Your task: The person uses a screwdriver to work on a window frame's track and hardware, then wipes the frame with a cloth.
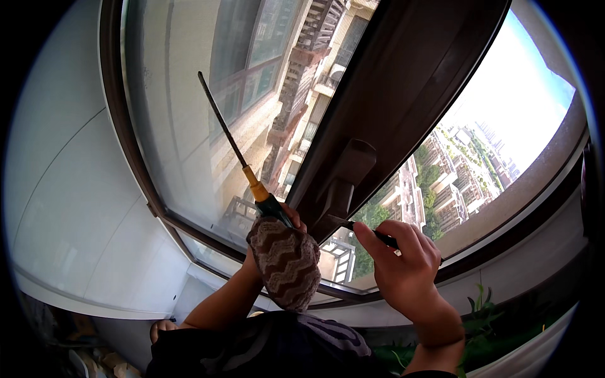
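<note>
My left hand (293,215) is closed around the dark green and yellow handle of a long screwdriver (257,188), its dark shaft pointing up and to the left. A brown cloth with a zigzag pattern (287,261) hangs over the same hand and hides most of its fingers. My right hand (406,257) pinches a slim black-handled tool (383,239) with a thin tip; its exact kind is unclear. That tip reaches the lower end of the dark window handle (343,183), and I cannot tell whether it touches. The handle sits on the wide brown window frame (409,75).
A large glass pane (183,94) lies left of the frame, with buildings beyond. Bright sky and a city show through the opening on the right. White wall panels (69,189) stand at the left. Green leaves (482,309) are low on the right.
</note>
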`<state>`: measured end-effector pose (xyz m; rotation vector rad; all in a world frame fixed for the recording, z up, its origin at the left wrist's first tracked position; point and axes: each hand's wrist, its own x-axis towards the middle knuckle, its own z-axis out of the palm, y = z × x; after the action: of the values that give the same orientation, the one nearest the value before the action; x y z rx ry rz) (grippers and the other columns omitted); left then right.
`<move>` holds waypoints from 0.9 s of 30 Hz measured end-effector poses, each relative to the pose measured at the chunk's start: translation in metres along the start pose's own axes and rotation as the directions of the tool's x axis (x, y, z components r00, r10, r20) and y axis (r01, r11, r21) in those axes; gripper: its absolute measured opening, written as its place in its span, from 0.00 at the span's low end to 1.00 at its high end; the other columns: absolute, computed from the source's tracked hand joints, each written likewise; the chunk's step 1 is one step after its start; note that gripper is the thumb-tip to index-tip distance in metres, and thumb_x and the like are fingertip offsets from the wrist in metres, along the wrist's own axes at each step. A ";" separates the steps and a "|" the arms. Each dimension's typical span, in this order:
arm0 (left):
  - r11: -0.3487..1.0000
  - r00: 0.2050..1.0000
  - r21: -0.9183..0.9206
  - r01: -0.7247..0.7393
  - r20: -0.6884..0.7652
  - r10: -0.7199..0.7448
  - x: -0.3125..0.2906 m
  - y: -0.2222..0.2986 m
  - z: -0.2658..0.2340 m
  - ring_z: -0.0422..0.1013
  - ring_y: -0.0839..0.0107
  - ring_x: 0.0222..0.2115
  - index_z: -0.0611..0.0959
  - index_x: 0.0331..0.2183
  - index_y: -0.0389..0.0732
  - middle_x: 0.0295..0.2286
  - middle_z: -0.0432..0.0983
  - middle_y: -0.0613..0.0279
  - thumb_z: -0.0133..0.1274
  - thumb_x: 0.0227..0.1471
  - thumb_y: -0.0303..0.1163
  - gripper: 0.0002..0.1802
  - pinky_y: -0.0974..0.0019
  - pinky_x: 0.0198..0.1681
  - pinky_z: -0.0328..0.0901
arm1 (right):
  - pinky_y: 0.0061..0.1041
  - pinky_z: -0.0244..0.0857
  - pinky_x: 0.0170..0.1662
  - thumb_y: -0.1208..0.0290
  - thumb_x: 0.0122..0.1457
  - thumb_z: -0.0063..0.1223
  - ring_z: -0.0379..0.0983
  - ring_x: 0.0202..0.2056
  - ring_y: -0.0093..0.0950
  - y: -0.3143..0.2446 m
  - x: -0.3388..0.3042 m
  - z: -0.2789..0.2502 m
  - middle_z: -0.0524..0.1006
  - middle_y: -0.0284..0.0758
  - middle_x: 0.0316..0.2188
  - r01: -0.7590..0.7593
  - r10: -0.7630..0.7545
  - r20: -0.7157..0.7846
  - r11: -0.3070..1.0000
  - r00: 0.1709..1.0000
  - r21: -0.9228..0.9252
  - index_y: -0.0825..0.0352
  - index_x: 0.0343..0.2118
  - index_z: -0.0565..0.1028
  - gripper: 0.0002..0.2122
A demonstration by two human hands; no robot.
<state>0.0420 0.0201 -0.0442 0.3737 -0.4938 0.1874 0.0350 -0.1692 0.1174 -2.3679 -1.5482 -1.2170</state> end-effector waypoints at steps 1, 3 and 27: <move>1.000 1.000 -0.001 0.001 -0.001 -0.001 0.000 -0.001 0.000 0.66 0.65 0.34 0.68 0.35 0.38 0.30 0.66 0.58 0.48 0.49 0.34 0.13 0.64 0.37 0.65 | 0.18 0.57 0.20 0.75 0.39 0.55 0.63 0.20 0.19 -0.001 -0.001 0.001 0.65 0.27 0.23 0.006 -0.006 0.033 1.000 0.999 0.004 0.59 0.35 0.78 0.16; 0.998 1.000 0.062 -0.013 -0.012 0.014 0.000 -0.001 0.002 0.66 0.65 0.34 0.68 0.36 0.38 0.30 0.66 0.58 0.48 0.49 0.34 0.13 0.64 0.37 0.65 | 0.18 0.57 0.20 0.75 0.39 0.54 0.64 0.20 0.19 -0.003 -0.003 0.000 0.65 0.27 0.23 0.015 -0.016 0.096 1.000 0.995 0.009 0.59 0.36 0.77 0.16; 0.997 0.999 0.077 -0.031 0.030 0.029 -0.002 -0.002 -0.008 0.67 0.64 0.33 0.68 0.35 0.38 0.30 0.67 0.56 0.46 0.51 0.35 0.13 0.62 0.37 0.66 | 0.23 0.61 0.19 0.84 0.36 0.54 0.68 0.19 0.24 0.021 0.006 -0.008 0.68 0.30 0.20 -0.127 0.104 0.090 0.943 0.991 0.307 0.59 0.36 0.77 0.20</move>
<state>0.0443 0.0208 -0.0527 0.4452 -0.5218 0.2305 0.0485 -0.1788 0.1341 -2.2784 -1.4700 -0.8012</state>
